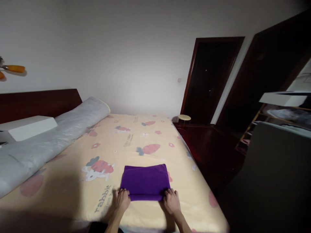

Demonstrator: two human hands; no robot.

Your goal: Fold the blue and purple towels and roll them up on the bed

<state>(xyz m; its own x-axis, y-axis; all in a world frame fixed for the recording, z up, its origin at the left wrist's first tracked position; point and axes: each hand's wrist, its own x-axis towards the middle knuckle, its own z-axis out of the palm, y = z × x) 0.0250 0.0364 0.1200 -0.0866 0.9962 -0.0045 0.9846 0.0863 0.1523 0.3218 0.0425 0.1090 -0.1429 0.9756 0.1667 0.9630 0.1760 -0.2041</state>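
Observation:
A folded purple cloth (145, 182) lies flat on the yellow patterned bedsheet (131, 155), close to the near edge of the bed. Its near edge shows a narrow folded strip. My left hand (122, 200) is at the cloth's near left corner, with curled fingers closed on it. At the near right corner, my right hand (172, 201) has its fingers bent and pressed together on the cloth. Both thumbs are mostly hidden.
A rolled grey mattress or quilt (60, 132) lies along the left side, with a white box (32, 127) on it. A dark chair back (264, 174) stands at the right. Beyond the bed are a round stool (184, 117) and a dark door (211, 81).

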